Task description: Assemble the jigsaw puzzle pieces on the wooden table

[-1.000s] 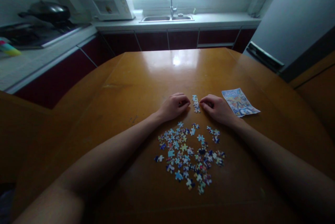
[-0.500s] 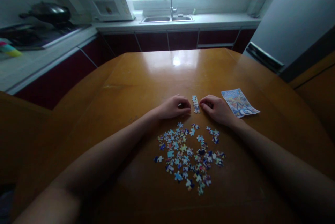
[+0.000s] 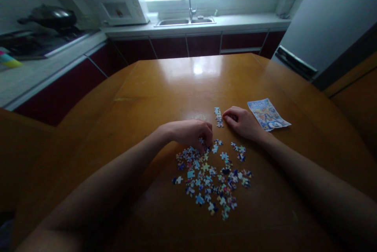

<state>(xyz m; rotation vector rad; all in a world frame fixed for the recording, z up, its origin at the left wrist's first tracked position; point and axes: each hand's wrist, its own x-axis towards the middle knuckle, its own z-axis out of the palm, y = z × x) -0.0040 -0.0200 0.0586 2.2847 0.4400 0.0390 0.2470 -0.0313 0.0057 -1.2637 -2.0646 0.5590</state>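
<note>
My left hand (image 3: 193,132) reaches over the upper edge of a loose pile of jigsaw puzzle pieces (image 3: 207,181). Its fingers curl down toward the thumb among the pieces; whatever lies between the tips is hidden. A narrow strip of joined puzzle pieces (image 3: 218,117) lies upright from my view, above the pile. Just to its right rests my right hand (image 3: 243,123), thumb and fingers bent together, the tips close to the strip's edge. I cannot make out anything between them. A few pieces (image 3: 238,150) sit apart, below my right hand.
A printed picture sheet (image 3: 268,114) lies right of my right hand on the wooden table (image 3: 165,87). Beyond the table stand a counter with a sink (image 3: 173,22), a microwave (image 3: 120,8) and a pan (image 3: 51,16) on the stove. A fridge (image 3: 326,20) is at the right.
My left hand has moved from beside the strip down and slightly left onto the pile's upper edge. My right hand stays by the strip. The view has shifted slightly.
</note>
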